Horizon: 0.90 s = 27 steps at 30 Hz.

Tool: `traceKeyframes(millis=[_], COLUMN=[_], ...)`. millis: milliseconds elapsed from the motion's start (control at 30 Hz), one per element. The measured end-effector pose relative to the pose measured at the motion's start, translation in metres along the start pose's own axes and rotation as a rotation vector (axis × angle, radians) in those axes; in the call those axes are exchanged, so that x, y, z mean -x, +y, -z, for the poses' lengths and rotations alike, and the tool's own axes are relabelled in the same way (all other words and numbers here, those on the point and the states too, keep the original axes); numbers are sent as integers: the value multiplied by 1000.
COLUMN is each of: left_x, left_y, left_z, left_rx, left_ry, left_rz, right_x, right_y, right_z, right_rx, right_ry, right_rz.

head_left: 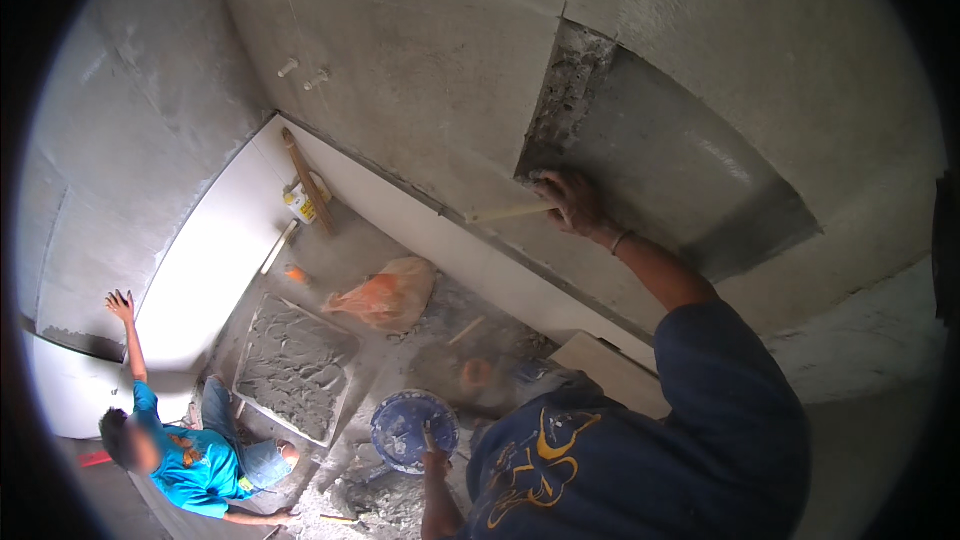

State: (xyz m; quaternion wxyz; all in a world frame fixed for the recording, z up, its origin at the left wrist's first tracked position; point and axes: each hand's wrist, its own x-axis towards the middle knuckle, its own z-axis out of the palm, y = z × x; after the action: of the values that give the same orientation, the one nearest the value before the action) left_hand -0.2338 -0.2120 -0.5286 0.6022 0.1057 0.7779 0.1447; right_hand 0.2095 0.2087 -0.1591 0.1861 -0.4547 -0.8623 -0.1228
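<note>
My right hand is raised to the grey plastered wall, at the lower left corner of a dark, sharp-edged rectangular patch. Its fingers are closed around a pale, slim stick that points left. Rough mortar covers the left end of the patch; the rest looks smooth. Lower down, my left hand is closed on a short handle over a blue bucket. The working end of that tool is too unclear to name.
At lower left, a co-worker in a blue shirt sits low, one hand against the wall. A mortar-filled tray and an orange-tinted plastic bag lie on the floor. A wooden board leans beside a white container in the corner.
</note>
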Motion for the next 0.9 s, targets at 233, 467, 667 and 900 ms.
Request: traceKeyframes(millis=[233,467,667,900], left_x=[126,330,350,318], left_y=[27,166,231,251], left_z=[-11,-50,-97,-152], left_rx=[442,610,526,-243], left_ry=[-94,-255,-222,181], left_rz=[-212,-508,-1028,-1238], right_x=[10,7,14,56], right_y=[7,9,0,-52], right_z=[-4,2,13,20], right_rx=[-139,-210,-751,-1067], right_ry=[3,193,188,391], right_rz=[-9,41,-229,-371])
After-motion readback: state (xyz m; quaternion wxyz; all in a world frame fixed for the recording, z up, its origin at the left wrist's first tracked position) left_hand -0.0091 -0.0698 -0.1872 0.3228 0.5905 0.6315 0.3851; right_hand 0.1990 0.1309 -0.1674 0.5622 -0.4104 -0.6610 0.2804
